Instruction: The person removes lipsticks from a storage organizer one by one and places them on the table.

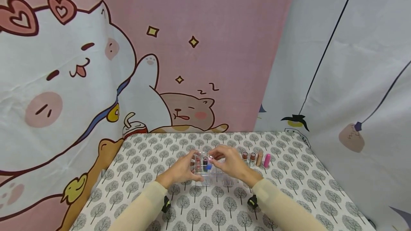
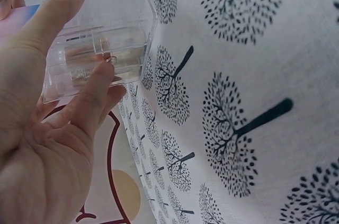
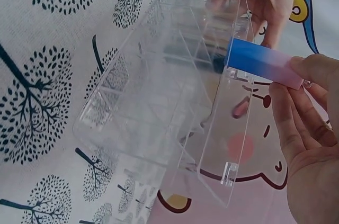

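A clear plastic organizer with divided compartments stands on the table in front of me. My left hand holds it by its left side, thumb at the near edge and fingers along the outer wall. Between thumb and fingers of my right hand is a lipstick tube that fades from blue to pink. Its blue end is at the organizer's compartment openings, overlapping the rim in the right wrist view. Inside, gold-toned lipstick tubes show through the wall near the left fingers, and a dark tube stands beside them.
To the right of the organizer, several lipsticks stand in a row: two with brownish tops, a tan one and a bright pink one. A tree-print cloth covers the table. A cartoon-printed curtain hangs behind it.
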Tool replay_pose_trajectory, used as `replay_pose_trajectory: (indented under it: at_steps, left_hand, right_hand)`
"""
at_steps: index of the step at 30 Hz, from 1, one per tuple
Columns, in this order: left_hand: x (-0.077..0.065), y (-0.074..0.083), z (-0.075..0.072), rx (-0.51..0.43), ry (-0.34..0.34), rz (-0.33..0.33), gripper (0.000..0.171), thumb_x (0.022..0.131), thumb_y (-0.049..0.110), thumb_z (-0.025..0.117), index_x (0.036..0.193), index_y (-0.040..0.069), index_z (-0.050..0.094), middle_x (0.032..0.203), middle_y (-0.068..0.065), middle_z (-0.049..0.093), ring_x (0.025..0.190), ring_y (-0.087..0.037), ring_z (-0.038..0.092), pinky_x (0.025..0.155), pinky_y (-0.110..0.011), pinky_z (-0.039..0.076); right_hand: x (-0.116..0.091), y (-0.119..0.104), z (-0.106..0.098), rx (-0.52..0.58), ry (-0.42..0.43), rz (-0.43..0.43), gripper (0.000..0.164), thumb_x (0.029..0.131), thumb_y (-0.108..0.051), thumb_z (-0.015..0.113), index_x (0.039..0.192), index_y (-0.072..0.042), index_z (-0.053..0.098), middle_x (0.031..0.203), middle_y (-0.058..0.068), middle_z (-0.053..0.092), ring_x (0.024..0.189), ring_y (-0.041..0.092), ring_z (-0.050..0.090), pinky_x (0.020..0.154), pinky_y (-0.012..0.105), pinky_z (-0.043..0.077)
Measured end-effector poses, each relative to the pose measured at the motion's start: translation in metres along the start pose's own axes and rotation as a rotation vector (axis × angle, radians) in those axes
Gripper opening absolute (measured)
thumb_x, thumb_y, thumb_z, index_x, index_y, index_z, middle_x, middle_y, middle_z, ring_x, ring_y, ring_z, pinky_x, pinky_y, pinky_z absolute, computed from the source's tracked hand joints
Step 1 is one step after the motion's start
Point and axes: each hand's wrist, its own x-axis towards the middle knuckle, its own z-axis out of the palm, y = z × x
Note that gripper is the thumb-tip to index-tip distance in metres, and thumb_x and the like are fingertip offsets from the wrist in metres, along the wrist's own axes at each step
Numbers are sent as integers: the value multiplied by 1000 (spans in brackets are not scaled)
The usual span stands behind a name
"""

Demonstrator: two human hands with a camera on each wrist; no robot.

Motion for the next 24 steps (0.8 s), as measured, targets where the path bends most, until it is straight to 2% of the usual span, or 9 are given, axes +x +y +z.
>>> replay_pose_trajectory:
  at_steps: [4, 11, 17, 24]
  left_hand:
    - [0, 0, 1, -8, 3, -8, 103, 87, 34, 108, 167, 11, 46, 139, -15, 77, 118, -26, 79, 93, -37, 70]
    - [0, 0, 2, -40, 7, -11, 108, 84, 33, 109, 168, 13, 45, 139, -14, 78, 120, -25, 79, 98, -38, 71]
    - [-1, 0, 2, -43, 8, -5, 110, 84, 32, 109, 169, 15, 42, 138, -14, 80, 112, -20, 79, 97, -38, 71]
    - [-2, 1, 1, -55, 15, -2, 108, 85, 31, 109, 169, 16, 42, 136, -13, 80, 122, -27, 80, 103, -44, 72]
  right_hand:
    - [-3, -1, -4, -1, -4, 2, 28, 103, -12, 90, 130, -5, 83, 124, 6, 86, 104, 19, 87, 96, 31, 74]
    - [-8, -3, -14, -27, 17, 20, 28, 102, -15, 92, 129, -14, 84, 123, 1, 86, 104, 15, 86, 97, 31, 73]
    - [-11, -1, -21, -39, 29, 12, 27, 102, -14, 92, 128, -15, 84, 121, 0, 86, 102, 14, 86, 96, 30, 73]
    - [-16, 0, -28, -34, 47, 12, 28, 101, -11, 92, 128, -14, 84, 120, 0, 86, 102, 14, 86, 96, 32, 74]
